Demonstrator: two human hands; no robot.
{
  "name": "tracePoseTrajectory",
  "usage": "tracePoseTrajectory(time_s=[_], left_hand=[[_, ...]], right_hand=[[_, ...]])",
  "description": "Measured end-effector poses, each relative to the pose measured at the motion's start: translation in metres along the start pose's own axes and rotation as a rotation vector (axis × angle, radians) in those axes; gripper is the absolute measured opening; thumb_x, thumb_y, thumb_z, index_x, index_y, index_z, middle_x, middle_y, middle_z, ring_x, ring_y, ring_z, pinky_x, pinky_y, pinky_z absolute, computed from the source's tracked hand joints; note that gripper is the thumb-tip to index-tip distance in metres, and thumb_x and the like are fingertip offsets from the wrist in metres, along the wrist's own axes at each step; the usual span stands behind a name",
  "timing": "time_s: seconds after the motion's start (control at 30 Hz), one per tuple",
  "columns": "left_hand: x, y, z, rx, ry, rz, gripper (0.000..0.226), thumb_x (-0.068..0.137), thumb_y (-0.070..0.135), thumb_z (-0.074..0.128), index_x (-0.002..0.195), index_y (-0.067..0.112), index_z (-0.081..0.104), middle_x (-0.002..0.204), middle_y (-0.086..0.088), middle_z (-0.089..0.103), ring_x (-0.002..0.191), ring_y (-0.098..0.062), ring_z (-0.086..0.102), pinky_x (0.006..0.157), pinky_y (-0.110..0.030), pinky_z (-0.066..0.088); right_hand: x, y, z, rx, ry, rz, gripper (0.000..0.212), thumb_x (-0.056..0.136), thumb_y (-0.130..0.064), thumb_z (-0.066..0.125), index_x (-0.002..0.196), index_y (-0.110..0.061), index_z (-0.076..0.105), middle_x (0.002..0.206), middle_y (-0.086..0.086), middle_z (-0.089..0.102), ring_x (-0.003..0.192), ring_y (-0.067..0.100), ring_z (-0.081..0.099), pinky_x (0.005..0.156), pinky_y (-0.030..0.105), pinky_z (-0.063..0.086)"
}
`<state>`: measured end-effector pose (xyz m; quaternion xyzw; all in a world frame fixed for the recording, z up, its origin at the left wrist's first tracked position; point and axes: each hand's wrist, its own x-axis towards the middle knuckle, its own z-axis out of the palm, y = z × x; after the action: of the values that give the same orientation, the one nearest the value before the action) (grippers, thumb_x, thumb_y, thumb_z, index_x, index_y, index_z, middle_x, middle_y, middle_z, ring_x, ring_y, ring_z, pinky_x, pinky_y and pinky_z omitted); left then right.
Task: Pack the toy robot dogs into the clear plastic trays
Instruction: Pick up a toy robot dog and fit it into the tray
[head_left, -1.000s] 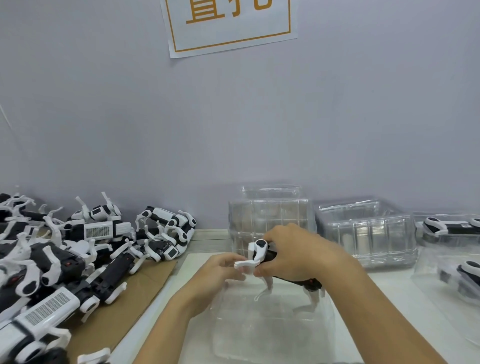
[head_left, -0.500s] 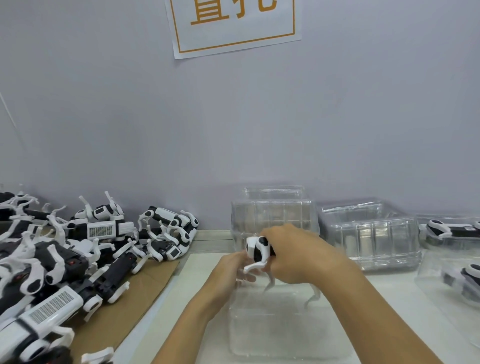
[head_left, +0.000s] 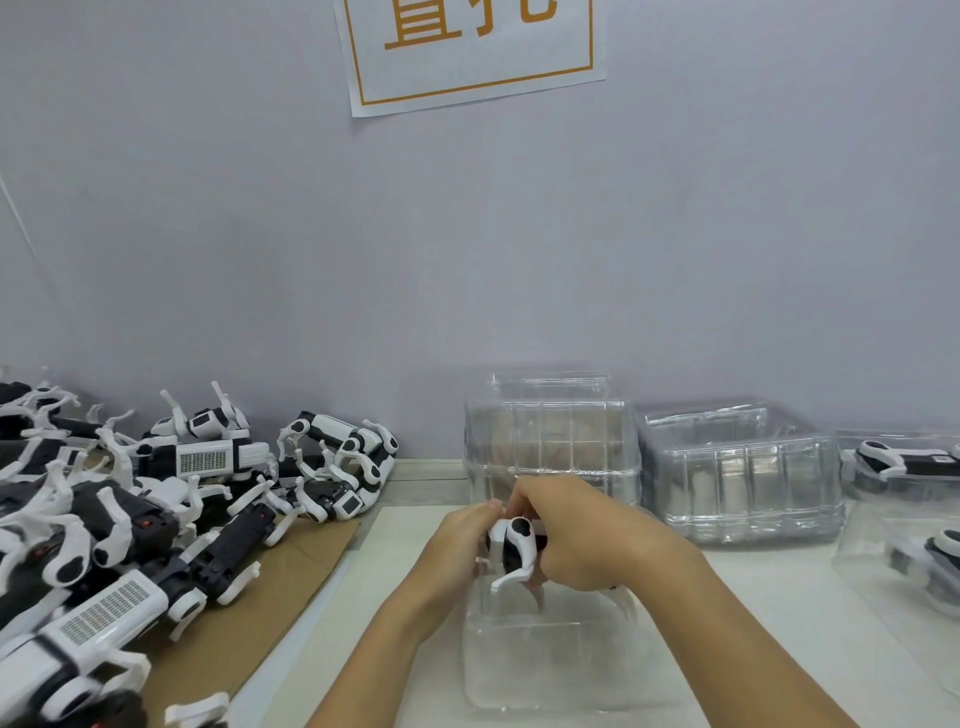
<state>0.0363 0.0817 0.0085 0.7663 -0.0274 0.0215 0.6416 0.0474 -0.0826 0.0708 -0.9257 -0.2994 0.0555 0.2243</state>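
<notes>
Two hands meet at about 6 o'clock in the view, over a clear plastic tray (head_left: 545, 660) that sits on the pale bench (head_left: 779, 613) right in front of the person. The right hand (head_left: 587, 540) has its fingers curled over the back of a black-and-white toy robot dog (head_left: 514, 545), grasping its body from above. The left hand (head_left: 457, 540) comes in from 7 o'clock and its fingertips pinch the dog's white front end. The dog is held just above the tray's open top, its white legs hanging down toward the cavity; whether any foot touches the plastic I cannot tell.

At 9 o'clock a heap of toy robot dogs (head_left: 130, 519) lies tangled on a sheet of brown cardboard (head_left: 291, 582), legs sticking out at all angles. At 12 o'clock, just behind the hands, stands a tall stack of clear trays (head_left: 550, 436) against the wall. A lower stack of trays (head_left: 737, 478) sits at 2 o'clock beside it. At 3 o'clock, at the frame's edge, two packed trays (head_left: 909, 499) each show a dog lying inside. High on the grey wall at 12 o'clock hangs a white paper sign (head_left: 472, 52) with an orange border and orange characters, cut off by the top edge.
</notes>
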Motion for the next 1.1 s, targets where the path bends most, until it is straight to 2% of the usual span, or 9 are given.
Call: tracePoseTrajectory(time_s=[0.07,0.17,0.23,0.37,0.57,0.63,0.8,0.97,1.1], left_hand=[[-0.001,-0.001,-0.001,-0.046,-0.021,0.012,0.045,0.090,0.044,0.052,0.099,0.003,0.069,0.098,-0.024,0.067,0.091,-0.028,0.062,0.088,-0.041,0.046],[0.000,-0.003,-0.003,-0.126,0.011,0.016,0.039,0.081,0.043,0.065,0.099,0.010,0.075,0.101,-0.018,0.071,0.095,-0.030,0.066,0.093,-0.048,0.049],[0.002,-0.006,-0.005,-0.186,0.010,-0.024,0.048,0.076,0.043,0.070,0.101,0.002,0.074,0.097,-0.022,0.071,0.091,-0.035,0.066,0.090,-0.050,0.050],[0.003,-0.012,-0.009,-0.257,-0.059,-0.068,0.048,0.085,0.041,0.064,0.106,-0.002,0.073,0.093,-0.023,0.072,0.084,-0.033,0.069,0.076,-0.039,0.055],[0.001,-0.012,-0.008,-0.243,0.039,0.014,0.050,0.083,0.040,0.068,0.097,-0.008,0.070,0.089,-0.030,0.068,0.082,-0.042,0.065,0.088,-0.063,0.049],[0.002,-0.014,-0.009,-0.235,0.085,0.042,0.049,0.081,0.039,0.069,0.093,-0.009,0.069,0.087,-0.026,0.066,0.083,-0.039,0.062,0.087,-0.061,0.049],[0.003,-0.015,-0.010,-0.251,0.114,0.050,0.021,0.079,0.037,0.066,0.078,0.017,0.075,0.081,-0.004,0.066,0.080,-0.021,0.059,0.079,-0.039,0.044],[0.001,-0.017,-0.011,-0.300,0.106,-0.006,0.046,0.068,0.036,0.072,0.093,-0.003,0.068,0.095,-0.020,0.064,0.088,-0.031,0.059,0.084,-0.047,0.042],[0.003,-0.017,-0.011,-0.340,0.095,-0.044,0.025,0.071,0.028,0.072,0.084,0.007,0.071,0.088,-0.019,0.063,0.081,-0.030,0.060,0.076,-0.043,0.046]], right_hand=[[0.002,0.004,0.001,0.068,0.031,-0.012,0.040,0.075,-0.020,0.085,0.097,-0.033,0.054,0.105,-0.013,0.057,0.090,0.009,0.057,0.064,0.021,0.045],[0.005,0.009,0.005,0.122,0.053,-0.036,0.043,0.069,-0.025,0.090,0.092,-0.036,0.056,0.100,-0.016,0.058,0.088,0.006,0.057,0.073,0.025,0.050],[0.007,0.012,0.009,0.167,0.075,-0.041,0.040,0.067,-0.025,0.091,0.091,-0.035,0.060,0.097,-0.015,0.061,0.086,0.005,0.060,0.074,0.028,0.054],[0.009,0.017,0.017,0.235,0.125,-0.074,0.034,0.066,-0.024,0.090,0.088,-0.033,0.065,0.087,-0.013,0.065,0.077,0.004,0.062,0.063,0.019,0.047],[0.012,0.021,0.020,0.156,0.190,-0.144,0.030,0.064,-0.035,0.089,0.086,-0.033,0.068,0.082,-0.017,0.060,0.078,0.000,0.057,0.062,0.017,0.043],[0.013,0.022,0.023,0.149,0.220,-0.170,0.029,0.063,-0.038,0.088,0.084,-0.033,0.069,0.080,-0.019,0.059,0.079,-0.001,0.054,0.062,0.017,0.043],[0.014,0.021,0.031,0.189,0.303,-0.217,0.021,0.066,-0.039,0.081,0.076,-0.039,0.063,0.081,-0.018,0.058,0.081,0.000,0.053,0.067,0.022,0.046],[0.014,0.021,0.033,0.183,0.285,-0.203,0.021,0.067,-0.044,0.080,0.081,-0.038,0.065,0.086,-0.019,0.057,0.083,0.000,0.053,0.071,0.022,0.049],[0.015,0.022,0.034,0.173,0.273,-0.183,0.021,0.068,-0.043,0.081,0.082,-0.039,0.067,0.087,-0.021,0.055,0.084,-0.001,0.052,0.069,0.019,0.043]])
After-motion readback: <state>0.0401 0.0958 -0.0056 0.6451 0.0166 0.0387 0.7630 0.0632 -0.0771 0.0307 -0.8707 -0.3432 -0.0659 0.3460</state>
